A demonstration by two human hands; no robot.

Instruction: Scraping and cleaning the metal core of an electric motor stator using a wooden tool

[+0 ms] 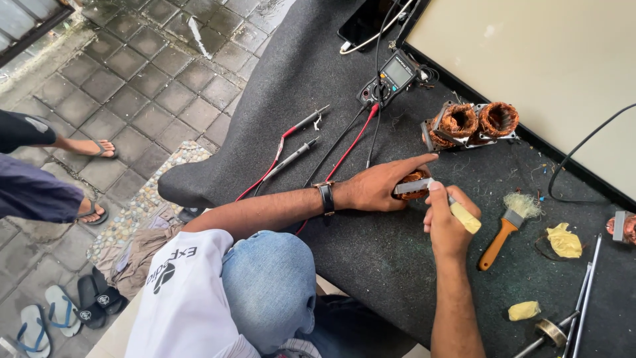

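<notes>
On a dark felt-covered surface (371, 252), a seated person pins a small copper-wound motor coil (414, 185) under the left hand (381, 185), index finger stretched out over its top toward the far right, grip closed down on the winding. The right hand (445, 222) sits just beside and below it, grip wrapped around a tape-handled blade (464, 215) whose flat metal end lies across the coil's near face; the tool's long axis runs from lower right up to upper left, so the coil lies up and to the left of the right-hand grip, touching the blade tip. Both hands are at the coil, the left one covering more of it. Beyond the fingertip stands a larger stator with two copper windings (472, 122), near but apart. A multimeter (392, 78) and its red and black probes (298, 142) lie to the upper left. To the right rest an orange-handled brush (507, 229) and yellow tape scraps (564, 240). Open felt lies below the hands; the surface edge drops off toward the person's knee.
</notes>
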